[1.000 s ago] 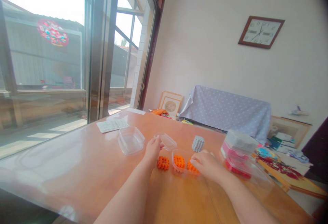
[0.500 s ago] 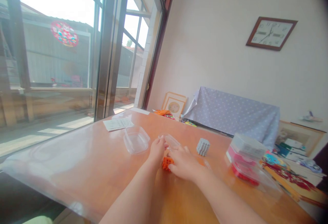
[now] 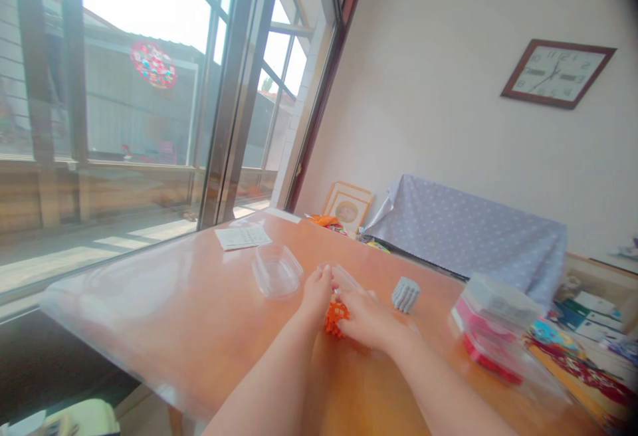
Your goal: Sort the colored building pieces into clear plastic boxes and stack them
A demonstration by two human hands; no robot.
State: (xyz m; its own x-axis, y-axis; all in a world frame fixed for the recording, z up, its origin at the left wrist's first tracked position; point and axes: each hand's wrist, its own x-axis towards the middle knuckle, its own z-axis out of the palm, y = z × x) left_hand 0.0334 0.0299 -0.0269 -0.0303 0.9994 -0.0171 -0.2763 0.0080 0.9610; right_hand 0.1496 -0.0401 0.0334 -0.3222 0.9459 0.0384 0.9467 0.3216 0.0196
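An orange lattice-like plastic block (image 3: 336, 320) is low between my hands, over the table. My right hand (image 3: 366, 316) reaches across it from the right, its thumb against the block's side and its fingers curled over the top. On the block's left is my left hand (image 3: 318, 291), fingers drawn together near the right fingertips; what they pinch, if anything, is hidden. Behind the hands lies a clear plastic lid (image 3: 346, 276), partly covered. A grey block of stacked knobbly pieces (image 3: 406, 294) stands to the right.
An open clear plastic box (image 3: 276, 271) and a printed sheet (image 3: 242, 237) lie to the left on the brown table (image 3: 199, 329). Stacked plastic boxes (image 3: 491, 329) with pink and red contents stand at the right. A glass window wall (image 3: 144, 117) borders the left side.
The whole view has shifted, so things appear farther right. The orange block looks turned and slightly tilted between my hands. Both hands stay close around it.
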